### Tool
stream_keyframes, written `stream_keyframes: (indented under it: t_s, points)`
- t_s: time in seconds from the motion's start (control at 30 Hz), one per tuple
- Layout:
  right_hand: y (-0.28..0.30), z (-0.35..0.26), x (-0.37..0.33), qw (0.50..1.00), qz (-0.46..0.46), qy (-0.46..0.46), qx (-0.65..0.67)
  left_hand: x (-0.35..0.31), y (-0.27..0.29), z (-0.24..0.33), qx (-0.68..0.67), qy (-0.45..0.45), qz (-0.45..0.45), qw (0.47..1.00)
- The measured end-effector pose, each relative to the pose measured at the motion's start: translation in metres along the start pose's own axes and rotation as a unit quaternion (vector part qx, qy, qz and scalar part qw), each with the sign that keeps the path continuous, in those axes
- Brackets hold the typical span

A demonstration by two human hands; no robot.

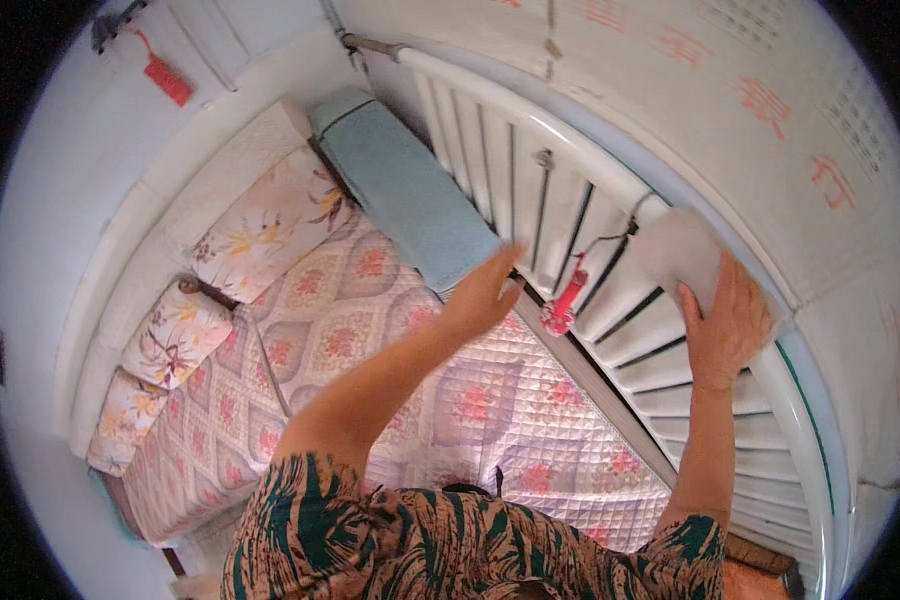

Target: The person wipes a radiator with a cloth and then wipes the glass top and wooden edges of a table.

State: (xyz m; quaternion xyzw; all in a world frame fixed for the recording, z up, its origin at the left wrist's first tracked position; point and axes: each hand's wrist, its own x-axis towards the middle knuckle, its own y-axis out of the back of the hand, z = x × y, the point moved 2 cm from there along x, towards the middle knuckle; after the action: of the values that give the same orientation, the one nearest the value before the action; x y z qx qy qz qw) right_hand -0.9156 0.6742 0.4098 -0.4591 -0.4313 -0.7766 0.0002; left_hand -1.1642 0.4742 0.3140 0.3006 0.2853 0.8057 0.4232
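Observation:
My right hand (725,325) is wrapped over a pale, whitish cloth (678,248) that lies bunched on the top rail of the white radiator (540,118). Its thumb presses one side of the cloth, and the fingers lie over the other. My left hand (487,292) hovers above the bed next to the radiator's lower part, slightly blurred. Thumb and fingers are apart there, with nothing seen between them. From a hook on the radiator's front a red ornament (564,303) hangs between the two hands.
A quilted floral bedspread (450,400) covers the bed below me. Floral pillows (270,222) line the headboard side. A blue padded box-like piece (410,195) stands between bed and radiator. The wall (610,45) bears faded red writing. A red tag (167,80) hangs at upper left.

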Motion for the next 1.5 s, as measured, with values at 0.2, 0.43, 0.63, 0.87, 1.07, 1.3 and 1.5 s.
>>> stream_keyframes:
  t_s: [0.2,0.43,0.63,0.87,1.07,1.3,1.5]
  points:
    - [-0.003,-0.013,-0.002,0.996,-0.041,0.013,-0.077,-0.387,0.045,-0.129,0.025,0.442,-0.143,0.885]
    - [-0.003,-0.002,-0.009,0.992,0.046,0.089,-0.071,-0.594,0.173,-0.093,0.09,0.704,-0.179,0.681]
    - [0.024,0.004,-0.076,0.994,-0.007,0.063,-0.092,-0.664,0.277,-0.229,0.159,0.602,-0.131,0.771]
    - [0.091,0.032,-0.361,0.84,-0.481,-0.251,-0.021,-0.504,0.322,-0.323,0.143,0.472,-0.004,0.87]
    - [0.183,-0.14,-0.463,0.497,-0.48,-0.609,0.39,-0.623,0.228,-0.36,0.2,0.246,-0.365,0.876]
    - [0.199,-0.243,-0.361,0.665,-0.509,-0.416,0.354,-0.739,0.205,-0.353,0.098,0.335,-0.407,0.844]
    - [0.164,-0.291,-0.318,0.682,-0.504,-0.352,0.396,-0.758,0.229,-0.307,0.005,0.46,-0.277,0.843]
